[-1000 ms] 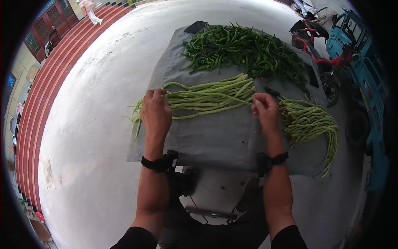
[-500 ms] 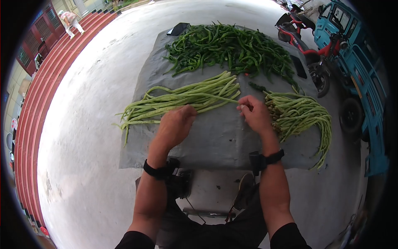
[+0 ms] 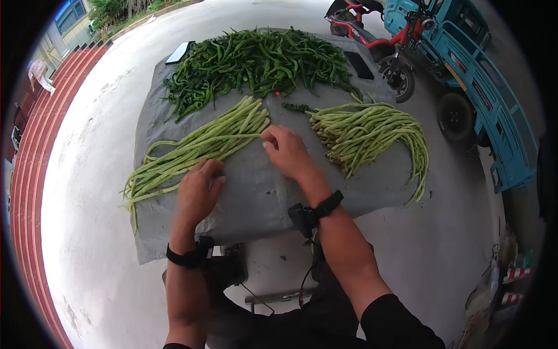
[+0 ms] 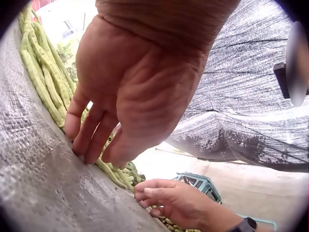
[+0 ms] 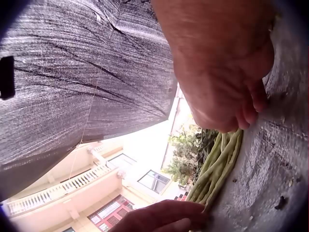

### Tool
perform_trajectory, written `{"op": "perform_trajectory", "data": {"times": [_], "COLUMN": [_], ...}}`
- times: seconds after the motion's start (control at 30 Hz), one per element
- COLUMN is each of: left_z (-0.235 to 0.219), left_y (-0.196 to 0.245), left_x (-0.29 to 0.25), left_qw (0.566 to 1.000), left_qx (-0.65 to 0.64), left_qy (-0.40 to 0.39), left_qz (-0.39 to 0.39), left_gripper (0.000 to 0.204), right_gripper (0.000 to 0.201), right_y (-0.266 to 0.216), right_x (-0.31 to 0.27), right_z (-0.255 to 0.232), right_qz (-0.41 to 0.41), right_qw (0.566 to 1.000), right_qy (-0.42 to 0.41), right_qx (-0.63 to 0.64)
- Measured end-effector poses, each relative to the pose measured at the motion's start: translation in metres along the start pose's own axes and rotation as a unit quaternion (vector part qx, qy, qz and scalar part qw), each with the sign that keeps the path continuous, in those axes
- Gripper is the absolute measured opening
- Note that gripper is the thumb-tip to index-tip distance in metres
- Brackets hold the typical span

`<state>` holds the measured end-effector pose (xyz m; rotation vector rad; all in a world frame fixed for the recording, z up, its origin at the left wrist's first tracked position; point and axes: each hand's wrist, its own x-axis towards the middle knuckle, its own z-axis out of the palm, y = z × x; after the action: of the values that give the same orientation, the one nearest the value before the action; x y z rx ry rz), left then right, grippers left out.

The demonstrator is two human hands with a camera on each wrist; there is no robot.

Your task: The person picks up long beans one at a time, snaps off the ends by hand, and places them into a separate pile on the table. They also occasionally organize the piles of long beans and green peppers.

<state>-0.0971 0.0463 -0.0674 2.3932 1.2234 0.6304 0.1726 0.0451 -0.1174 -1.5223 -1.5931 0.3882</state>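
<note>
A loose bundle of long beans [image 3: 197,143] lies slantwise on the grey sheet [image 3: 244,203]. At the bundle's right end my right hand [image 3: 286,152] pinches the tip of one long bean [image 3: 235,137] between thumb and fingers; the right wrist view shows these fingers curled, hiding the tip. My left hand [image 3: 199,191] is at the near side of the bundle, its fingers loosely extended over the sheet and the nearest beans. The left wrist view shows its fingertips [image 4: 91,157] low beside the beans, with nothing gripped.
A second pile of long beans [image 3: 372,134] lies to the right. Behind are a heap of green peppers [image 3: 261,61], a dark phone [image 3: 359,65] and a pale-faced device [image 3: 179,53]. Beyond stand a red scooter [image 3: 395,41] and a blue cargo tricycle [image 3: 482,99]. Red steps [image 3: 35,168] run along the left.
My left hand has left the bundle's left end and come along its near side towards the middle. My right hand keeps the bean tip. The head view has turned right.
</note>
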Motion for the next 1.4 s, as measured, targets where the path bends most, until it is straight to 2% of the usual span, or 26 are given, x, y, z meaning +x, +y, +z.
{"op": "perform_trajectory", "data": {"times": [0.07, 0.2, 0.37, 0.47, 0.53, 0.6, 0.7, 0.8, 0.9, 1.0, 1.1, 1.2, 1.4], "left_z": [-0.003, -0.002, -0.003, -0.003, -0.003, -0.003, -0.003, -0.003, 0.0, 0.003, 0.003, 0.004, 0.002], "left_y": [-0.002, -0.003, 0.004, 0.01, 0.009, 0.008, 0.011, 0.018, 0.024, 0.028, 0.03, 0.032, 0.032], "left_x": [-0.002, -0.001, 0.0, 0.001, 0.001, 0.001, 0.003, 0.006, 0.007, 0.008, 0.009, 0.009, 0.009], "left_qw": [1.0, 1.0, 1.0, 0.999, 0.999, 0.998, 0.998, 0.998, 0.998, 0.998, 0.998, 0.998, 0.997], "left_qx": [0.003, 0.005, -0.023, -0.047, -0.048, -0.056, -0.056, -0.053, -0.063, -0.068, -0.062, -0.061, -0.069], "left_qy": [0.004, 0.013, 0.008, 0.01, 0.018, 0.024, 0.028, 0.028, 0.022, 0.017, 0.018, 0.017, 0.018], "left_qz": [0.004, 0.025, 0.005, -0.008, -0.004, -0.007, -0.012, -0.013, -0.01, -0.003, 0.0, -0.002, -0.006], "left_gripper": [0.025, 0.025, 0.026, 0.024, 0.023, 0.023, 0.022, 0.021, 0.02, 0.019, 0.019, 0.019, 0.018], "right_gripper": [0.017, 0.016, 0.015, 0.014, 0.013, 0.013, 0.016, 0.021, 0.028, 0.035, 0.041, 0.043, 0.04], "right_y": [-0.007, -0.014, -0.022, -0.016, 0.001, 0.024, 0.055, 0.073, 0.072, 0.073, 0.07, 0.071, 0.078], "right_x": [0.003, 0.0, 0.001, -0.003, -0.008, -0.017, -0.032, -0.037, -0.038, -0.035, -0.031, -0.029, -0.028], "right_z": [0.003, -0.01, -0.053, -0.089, -0.116, -0.14, -0.164, -0.169, -0.164, -0.152, -0.146, -0.141, -0.134], "right_qz": [0.018, 0.016, 0.044, 0.048, 0.092, 0.125, 0.146, 0.116, 0.132, 0.099, 0.08, 0.097, 0.101], "right_qw": [0.998, 0.998, 0.997, 0.993, 0.986, 0.966, 0.941, 0.933, 0.937, 0.927, 0.921, 0.919, 0.91], "right_qy": [-0.025, -0.022, -0.001, 0.083, 0.127, 0.227, 0.288, 0.295, 0.219, 0.214, 0.215, 0.187, 0.206], "right_qx": [0.049, 0.058, 0.059, 0.069, 0.054, -0.002, -0.105, -0.171, -0.24, -0.291, -0.314, -0.333, -0.344]}}
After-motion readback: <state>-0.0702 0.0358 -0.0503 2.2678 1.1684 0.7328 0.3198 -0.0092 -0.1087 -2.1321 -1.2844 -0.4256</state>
